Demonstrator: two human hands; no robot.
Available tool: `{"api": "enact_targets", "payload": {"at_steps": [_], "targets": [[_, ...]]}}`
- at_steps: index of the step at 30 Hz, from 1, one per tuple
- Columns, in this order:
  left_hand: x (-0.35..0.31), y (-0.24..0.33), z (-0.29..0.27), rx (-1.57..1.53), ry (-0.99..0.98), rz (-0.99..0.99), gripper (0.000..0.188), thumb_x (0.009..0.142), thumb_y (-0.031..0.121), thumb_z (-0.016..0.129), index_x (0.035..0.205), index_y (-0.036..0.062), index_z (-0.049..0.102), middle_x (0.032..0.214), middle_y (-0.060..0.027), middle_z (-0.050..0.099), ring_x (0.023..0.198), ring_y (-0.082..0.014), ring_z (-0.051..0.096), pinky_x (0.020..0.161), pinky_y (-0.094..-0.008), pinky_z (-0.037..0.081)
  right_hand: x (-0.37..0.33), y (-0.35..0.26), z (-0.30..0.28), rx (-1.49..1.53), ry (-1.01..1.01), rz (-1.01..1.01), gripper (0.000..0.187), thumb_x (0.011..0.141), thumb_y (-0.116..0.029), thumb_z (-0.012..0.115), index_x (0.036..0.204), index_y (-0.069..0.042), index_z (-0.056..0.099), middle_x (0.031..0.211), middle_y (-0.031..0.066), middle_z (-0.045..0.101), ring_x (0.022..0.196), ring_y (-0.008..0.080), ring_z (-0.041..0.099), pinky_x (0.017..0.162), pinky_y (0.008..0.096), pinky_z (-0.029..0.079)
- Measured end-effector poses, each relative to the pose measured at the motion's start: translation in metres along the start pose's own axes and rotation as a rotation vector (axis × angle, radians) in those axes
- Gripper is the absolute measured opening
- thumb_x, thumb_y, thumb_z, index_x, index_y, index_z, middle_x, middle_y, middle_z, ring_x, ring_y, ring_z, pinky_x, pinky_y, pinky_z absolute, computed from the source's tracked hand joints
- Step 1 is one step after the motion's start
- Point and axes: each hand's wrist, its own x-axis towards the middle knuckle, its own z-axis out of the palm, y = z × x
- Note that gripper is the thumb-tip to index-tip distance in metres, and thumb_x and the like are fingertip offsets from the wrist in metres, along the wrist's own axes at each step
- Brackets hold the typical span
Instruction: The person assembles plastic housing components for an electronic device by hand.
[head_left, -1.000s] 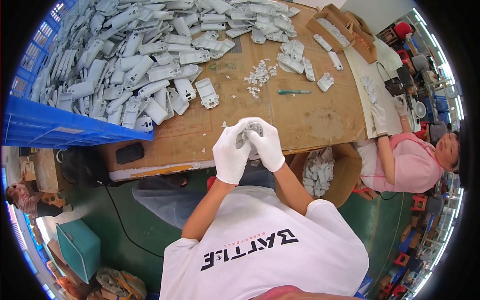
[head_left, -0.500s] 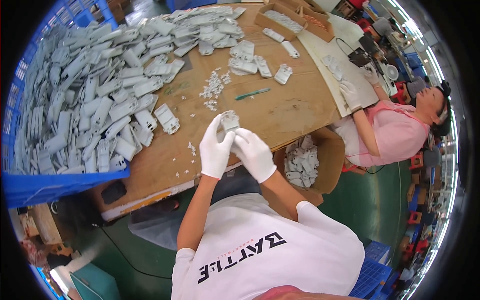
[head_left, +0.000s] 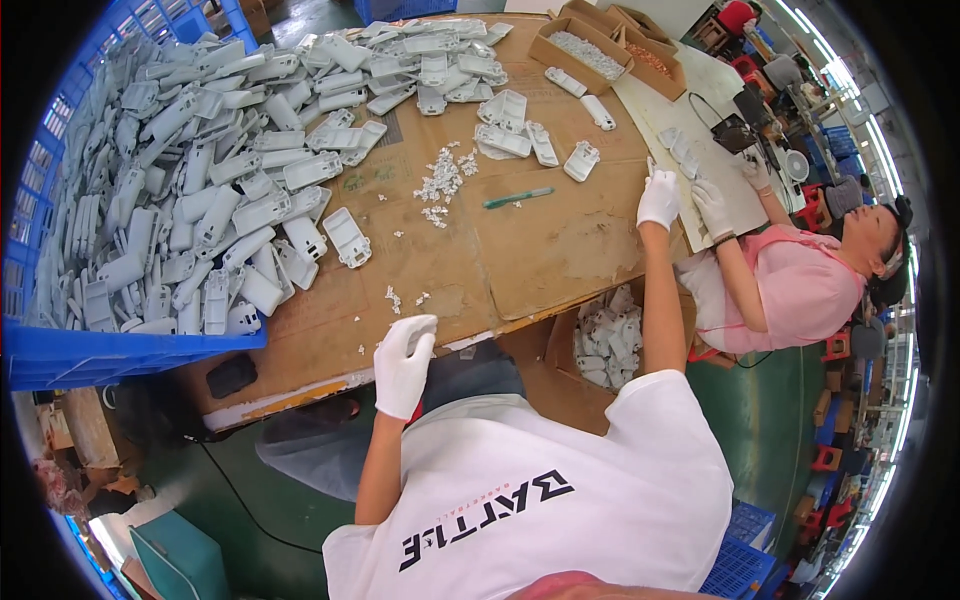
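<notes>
My left hand, in a white glove, hovers by the table's near edge, thumb and fingers apart around nothing visible. Stretched far to the right, my white-gloved right hand is at the border of the cardboard-covered table and a pale board. Its fingers point away from me, and no part shows in them. Just beyond them lie several white plastic housings on the board. Nearer my left hand are small white plastic pieces and one open white housing. A larger heap of small pieces and a green pen lie farther off.
A big blue crate and a pile of white housings fill the left. Small cardboard boxes stand at the back. Below the right table edge sits a carton of white parts. A co-worker in pink works close to my right hand.
My hands have parted: the right one swung far right to the pale board, the left drew back toward me. The white housing they held together is no longer in either hand.
</notes>
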Motion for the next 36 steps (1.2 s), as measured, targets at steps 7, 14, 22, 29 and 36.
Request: {"api": "enact_targets", "payload": {"at_steps": [7,14,22,29,36], "targets": [[-0.019,-0.014,-0.025,-0.179,0.060,-0.116,0.020,0.097,0.001,0.056,0.110,-0.0036,0.069,0.105,-0.0096,0.070,0.095,-0.0168,0.069,0.086,-0.0293,0.056,0.016,0.019,0.058,-0.331,-0.066,0.112,0.019,0.095,-0.020,0.057,0.099,-0.005,0.069,0.107,0.0122,0.063,0.103,0.0281,0.063,0.087,0.0435,0.052],[-0.026,-0.017,-0.025,-0.272,0.131,-0.110,0.018,0.098,0.000,0.054,0.110,-0.0052,0.067,0.105,-0.0104,0.070,0.096,-0.0174,0.070,0.085,-0.0297,0.058,-0.028,-0.095,-0.056,0.311,-0.294,-0.410,0.029,0.090,-0.032,0.068,0.109,-0.010,0.069,0.121,0.0170,0.062,0.105,0.0384,0.063,0.090,0.0492,0.051],[-0.029,0.008,-0.015,-0.390,0.004,-0.168,0.021,0.101,0.006,0.053,0.112,-0.0065,0.065,0.106,-0.0126,0.070,0.091,-0.0186,0.072,0.079,-0.0297,0.060,-0.072,-0.088,-0.058,0.361,-0.213,-0.373,0.017,0.091,-0.021,0.066,0.097,-0.006,0.061,0.108,0.0177,0.061,0.096,0.0380,0.066,0.081,0.0501,0.056],[-0.035,0.006,-0.013,-0.398,-0.156,-0.223,0.024,0.101,0.009,0.053,0.113,-0.0075,0.065,0.108,-0.0141,0.070,0.094,-0.0193,0.071,0.082,-0.0314,0.060,-0.076,-0.093,-0.072,0.060,-0.301,-0.417,0.014,0.091,-0.022,0.065,0.095,-0.009,0.061,0.092,0.0118,0.061,0.084,0.0325,0.070,0.067,0.0454,0.059],[-0.038,-0.005,-0.019,-0.841,-0.105,-0.226,0.043,0.105,0.024,0.049,0.139,-0.0019,0.049,0.112,-0.0174,0.068,0.095,-0.0231,0.071,0.080,-0.0348,0.060,-0.167,-0.160,-0.180,0.553,0.058,-1.084,0.012,0.073,-0.015,0.067,0.081,-0.014,0.057,0.073,0.0043,0.055,0.069,0.0209,0.061,0.060,0.0356,0.050]]}}
